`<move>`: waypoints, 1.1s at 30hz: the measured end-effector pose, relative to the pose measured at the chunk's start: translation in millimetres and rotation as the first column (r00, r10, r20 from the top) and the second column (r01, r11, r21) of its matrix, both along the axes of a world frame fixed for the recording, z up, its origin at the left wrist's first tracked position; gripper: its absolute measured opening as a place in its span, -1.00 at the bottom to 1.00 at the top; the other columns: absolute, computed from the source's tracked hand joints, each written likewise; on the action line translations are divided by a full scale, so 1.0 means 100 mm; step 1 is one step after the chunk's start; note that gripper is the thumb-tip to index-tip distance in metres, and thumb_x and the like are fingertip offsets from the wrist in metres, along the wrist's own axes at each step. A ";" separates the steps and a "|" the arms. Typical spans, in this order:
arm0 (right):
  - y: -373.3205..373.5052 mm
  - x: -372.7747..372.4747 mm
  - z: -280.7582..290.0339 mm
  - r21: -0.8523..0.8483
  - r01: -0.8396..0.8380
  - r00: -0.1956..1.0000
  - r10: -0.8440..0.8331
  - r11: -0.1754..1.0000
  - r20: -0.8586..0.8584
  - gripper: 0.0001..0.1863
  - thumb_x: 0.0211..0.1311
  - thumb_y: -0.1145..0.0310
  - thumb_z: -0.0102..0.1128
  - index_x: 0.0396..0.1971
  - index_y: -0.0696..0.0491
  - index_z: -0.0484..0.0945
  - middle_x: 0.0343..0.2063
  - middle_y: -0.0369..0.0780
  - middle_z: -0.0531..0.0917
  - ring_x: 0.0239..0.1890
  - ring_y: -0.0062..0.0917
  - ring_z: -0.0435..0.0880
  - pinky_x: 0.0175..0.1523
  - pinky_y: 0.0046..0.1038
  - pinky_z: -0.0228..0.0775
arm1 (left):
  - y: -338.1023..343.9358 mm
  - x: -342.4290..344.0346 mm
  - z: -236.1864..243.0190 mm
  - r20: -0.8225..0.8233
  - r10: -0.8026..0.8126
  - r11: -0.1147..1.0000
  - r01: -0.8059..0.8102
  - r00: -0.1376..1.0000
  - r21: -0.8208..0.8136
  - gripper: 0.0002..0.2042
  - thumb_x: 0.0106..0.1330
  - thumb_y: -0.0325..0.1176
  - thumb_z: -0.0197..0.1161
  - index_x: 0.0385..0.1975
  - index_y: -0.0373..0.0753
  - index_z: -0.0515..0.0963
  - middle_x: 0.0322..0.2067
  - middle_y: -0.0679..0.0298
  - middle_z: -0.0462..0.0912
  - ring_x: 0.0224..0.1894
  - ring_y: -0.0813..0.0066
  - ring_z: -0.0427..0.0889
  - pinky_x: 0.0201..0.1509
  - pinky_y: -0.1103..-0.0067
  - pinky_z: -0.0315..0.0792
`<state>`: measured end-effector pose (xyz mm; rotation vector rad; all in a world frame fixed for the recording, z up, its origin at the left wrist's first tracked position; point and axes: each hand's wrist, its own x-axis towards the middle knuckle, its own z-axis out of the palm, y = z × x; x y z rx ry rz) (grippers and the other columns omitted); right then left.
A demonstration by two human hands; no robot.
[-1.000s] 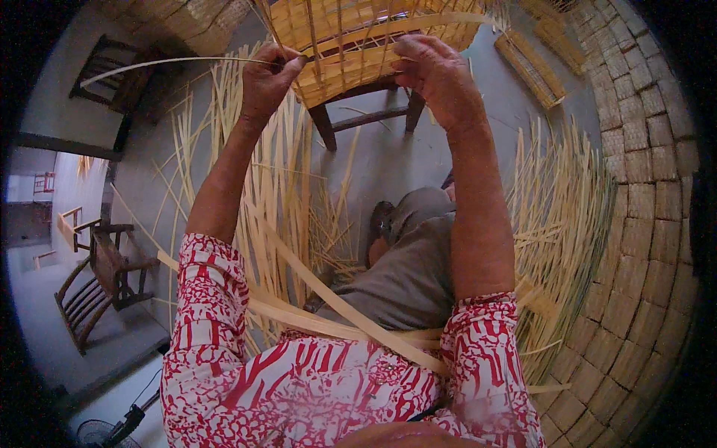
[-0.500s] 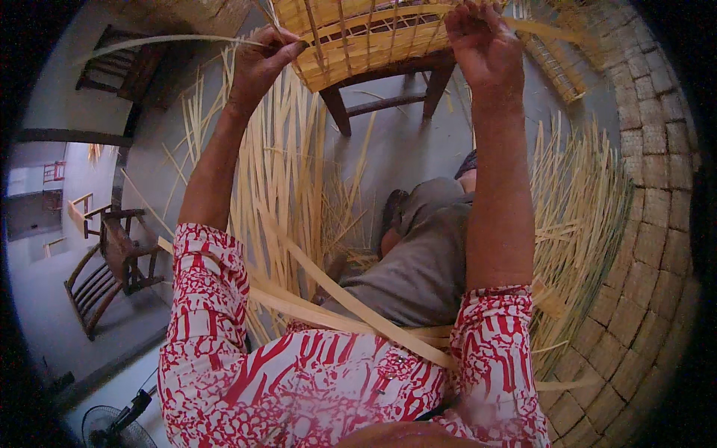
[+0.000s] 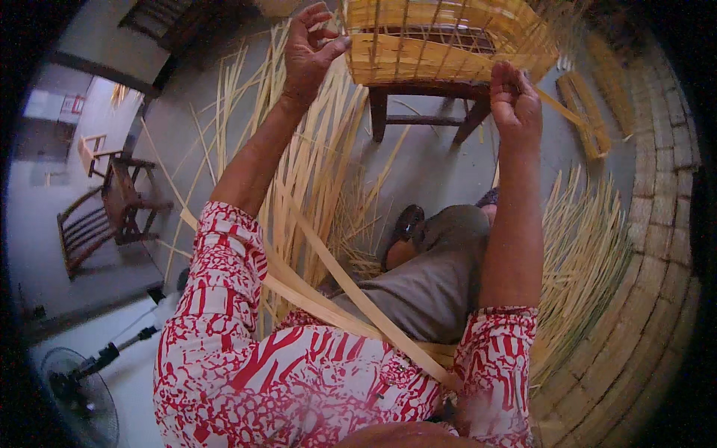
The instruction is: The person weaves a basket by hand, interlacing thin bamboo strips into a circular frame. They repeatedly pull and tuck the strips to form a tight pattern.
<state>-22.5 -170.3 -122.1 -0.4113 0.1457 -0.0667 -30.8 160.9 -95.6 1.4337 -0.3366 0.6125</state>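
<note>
A half-woven yellow bamboo basket [image 3: 414, 61] rests on a dark wooden stool [image 3: 429, 119] in front of me, its thin upright stakes crossed by flat bands. My left hand [image 3: 308, 56] is at the basket's left edge, thumb and fingers apart, the thumb tip close to the weave. Nothing shows in its grasp. At the lower right side of the basket, my right hand [image 3: 517, 104] has its fingers closed on a flat bamboo strip [image 3: 562, 109]. The strip sticks out to the right past the hand; its hold is partly hidden by the fingers.
Long loose bamboo strips [image 3: 314, 164] cover the floor left of centre, with another pile [image 3: 582, 261] at right. Flat strips [image 3: 351, 287] cross my lap. Wooden chairs [image 3: 119, 198] and a fan [image 3: 78, 388] stand at left. Stacked woven blocks [image 3: 650, 224] line the right side.
The view has swung, so the basket and stool sit farther right. My left hand has let go of the strip that stuck out leftward. My right hand is lower against the basket.
</note>
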 end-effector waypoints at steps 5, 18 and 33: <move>0.05 -0.05 0.16 -0.045 -0.015 0.999 0.014 0.999 -0.033 -0.85 0.37 0.54 -0.04 -0.30 0.31 0.48 -0.30 0.00 0.64 -0.14 -0.28 0.64 0.15 -0.26 0.53 | 0.03 -0.17 -0.49 -0.397 0.203 0.979 -0.191 0.895 0.070 -0.71 0.12 -0.49 0.37 -0.15 -0.28 0.53 -0.36 0.36 0.57 -0.32 0.58 0.55 -0.20 0.64 0.47; 0.26 -0.20 0.32 -0.202 -0.084 0.996 0.081 0.976 -0.021 -0.90 0.17 0.54 0.01 -0.32 0.14 0.48 -0.40 -0.19 0.61 -0.38 -0.44 0.61 -0.22 -0.44 0.52 | -1.00 0.16 0.36 0.367 -0.103 0.382 -0.304 0.925 0.873 -0.76 0.24 -0.33 0.27 -0.10 -0.12 0.55 -0.21 0.22 0.61 -0.25 0.19 0.67 -0.23 0.39 0.58; 0.46 -0.21 0.50 -0.386 -0.138 0.935 0.249 0.912 0.254 -0.64 0.36 0.34 0.08 0.12 0.07 0.47 0.04 -0.13 0.58 -0.02 -0.46 0.62 0.06 -0.35 0.52 | -0.87 0.24 0.58 0.159 -0.281 0.710 0.093 0.947 0.698 -0.96 0.21 -0.44 0.29 -0.40 -0.24 0.58 -0.46 0.22 0.54 -0.42 0.35 0.59 -0.33 0.50 0.48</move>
